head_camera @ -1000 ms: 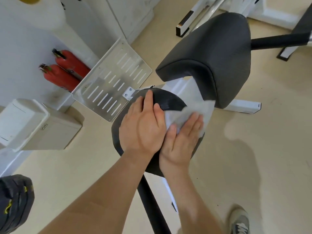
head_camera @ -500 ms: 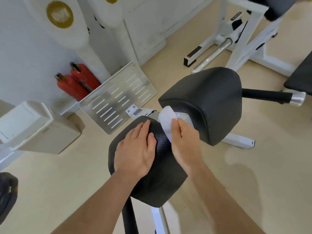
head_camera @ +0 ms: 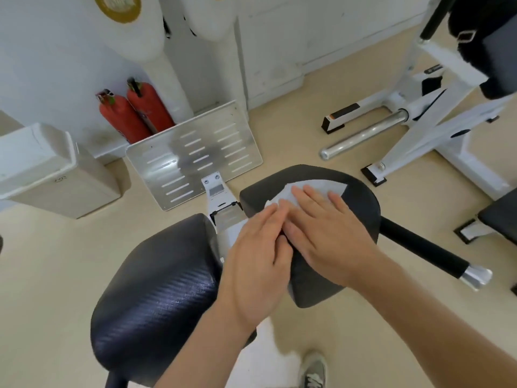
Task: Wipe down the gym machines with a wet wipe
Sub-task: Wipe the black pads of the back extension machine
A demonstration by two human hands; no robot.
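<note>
gym floor (head_camera: 279, 130); on the far pad (head_camera: 362, 208) the wet wipe (head_camera: 316, 186) lies spread under the flat right hand (head_camera: 327, 233), reaching past it; left hand (head_camera: 257, 264), also flat, touches its left edge

Floor (head_camera: 56, 261): smooth beige, matte, under even diffuse light with soft shadows. Wall (head_camera: 42, 65): white, at far left. Two red fire extinguishers (head_camera: 134, 113) stand side by side against the wall. A beige container with a white lid (head_camera: 56, 175) sits on the floor at left. A white-framed machine (head_camera: 436, 113) with a chrome bar (head_camera: 363, 135) occupies the far right.
</note>
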